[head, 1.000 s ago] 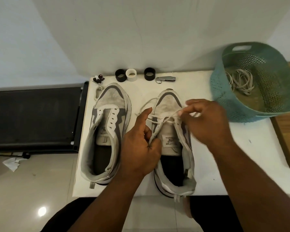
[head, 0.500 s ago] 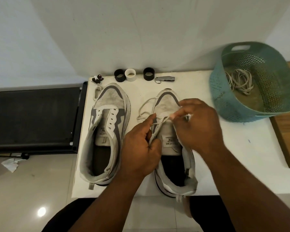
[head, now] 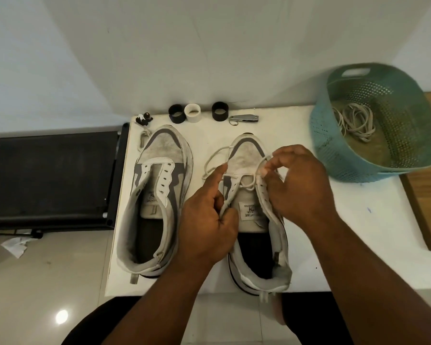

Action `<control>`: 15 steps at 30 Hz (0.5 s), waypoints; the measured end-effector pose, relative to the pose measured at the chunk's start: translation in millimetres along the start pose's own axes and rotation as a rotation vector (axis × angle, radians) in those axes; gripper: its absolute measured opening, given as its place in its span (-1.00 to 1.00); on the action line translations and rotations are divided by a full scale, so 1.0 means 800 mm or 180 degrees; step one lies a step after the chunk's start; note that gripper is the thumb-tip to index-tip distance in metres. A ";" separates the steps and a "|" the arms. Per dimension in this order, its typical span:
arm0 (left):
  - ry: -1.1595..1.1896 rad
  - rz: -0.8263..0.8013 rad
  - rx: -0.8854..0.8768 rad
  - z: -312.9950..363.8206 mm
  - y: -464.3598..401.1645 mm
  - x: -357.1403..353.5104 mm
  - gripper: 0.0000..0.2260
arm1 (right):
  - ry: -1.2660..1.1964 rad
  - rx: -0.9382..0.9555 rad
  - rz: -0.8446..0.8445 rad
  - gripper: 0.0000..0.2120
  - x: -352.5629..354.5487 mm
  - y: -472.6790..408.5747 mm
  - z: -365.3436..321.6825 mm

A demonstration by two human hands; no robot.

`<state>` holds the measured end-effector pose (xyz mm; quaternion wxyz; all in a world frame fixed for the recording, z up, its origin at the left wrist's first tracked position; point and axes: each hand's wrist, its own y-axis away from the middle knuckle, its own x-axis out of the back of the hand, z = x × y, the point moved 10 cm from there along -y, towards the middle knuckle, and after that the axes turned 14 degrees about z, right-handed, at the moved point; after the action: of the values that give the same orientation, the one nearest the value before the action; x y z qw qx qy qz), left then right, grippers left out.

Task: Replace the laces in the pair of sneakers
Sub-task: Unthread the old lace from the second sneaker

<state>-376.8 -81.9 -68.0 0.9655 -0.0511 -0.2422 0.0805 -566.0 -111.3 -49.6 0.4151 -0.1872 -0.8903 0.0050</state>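
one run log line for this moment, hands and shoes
step: lacing right sneaker | left hand: pinches lace | right hand: pinches lace end at eyelet | left sneaker: unlaced | old laces: in basket

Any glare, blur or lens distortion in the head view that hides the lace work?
Head view: lace and both hands sharp; bright glare spot only on the floor tile; wide-angle bending curves the table edges and basket.

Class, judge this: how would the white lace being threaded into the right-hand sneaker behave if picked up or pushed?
The lace is probably floppy: it lies in slack loops beside the sneaker. Likely light; fingertip pinches by the right hand and left hand hold it.
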 end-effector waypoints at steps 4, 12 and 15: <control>-0.0009 -0.0009 0.0003 0.001 0.000 -0.001 -0.34 | -0.0223 0.0276 -0.0491 -0.71 -0.028 0.011 -0.003; 0.0051 0.0017 0.0092 -0.005 0.000 0.001 -0.35 | 0.0028 0.0413 -0.0105 -0.92 -0.017 0.000 0.005; 0.0066 0.0014 0.0134 -0.008 -0.001 0.000 -0.35 | 0.0137 -0.0169 0.0564 -0.95 0.024 -0.011 0.031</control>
<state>-373.8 -83.0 -73.5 0.9687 -0.0321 -0.2303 0.0872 -598.1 -109.2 -50.5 0.4270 -0.2762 -0.8610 0.0141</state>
